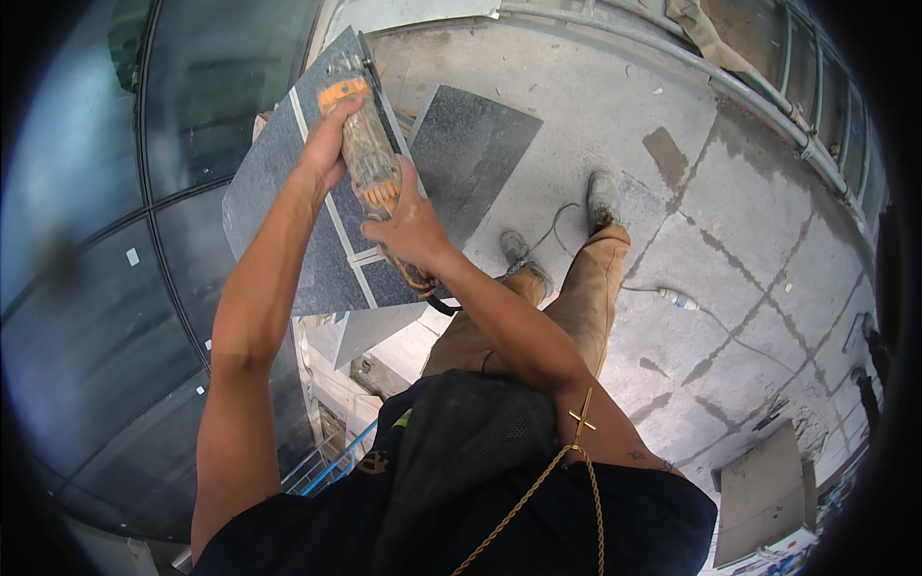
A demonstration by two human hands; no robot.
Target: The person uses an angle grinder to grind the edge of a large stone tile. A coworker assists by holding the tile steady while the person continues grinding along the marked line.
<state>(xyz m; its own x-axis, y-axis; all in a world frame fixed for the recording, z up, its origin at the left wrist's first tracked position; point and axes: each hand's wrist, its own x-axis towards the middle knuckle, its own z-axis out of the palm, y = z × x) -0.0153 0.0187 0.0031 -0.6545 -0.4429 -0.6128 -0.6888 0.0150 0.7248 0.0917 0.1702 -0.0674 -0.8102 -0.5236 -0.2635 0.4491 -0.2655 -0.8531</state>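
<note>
"Where was the power tool (366, 144)?"
"Above the right part of the dark slab (269, 211), left of a second slab (480, 144). I couldn't tell whether it touched."
"And the fingers?"
"The left hand's (325, 152) curled around its far end, beside the orange collar (342, 92); the right hand's (417, 228) wrapped its nearer part, some hidden."

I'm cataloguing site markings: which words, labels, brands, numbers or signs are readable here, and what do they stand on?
None reads clearly enough to quote.
Worn orange-and-grey power tool: no legible lettering.
Small white rectangular sticker on dark glass panel: too small to read.
White-and-blue cylindrical cable connector: any print too small.
Tan emblem on dark fabric clothing: foreshortened, unreadable.
</note>
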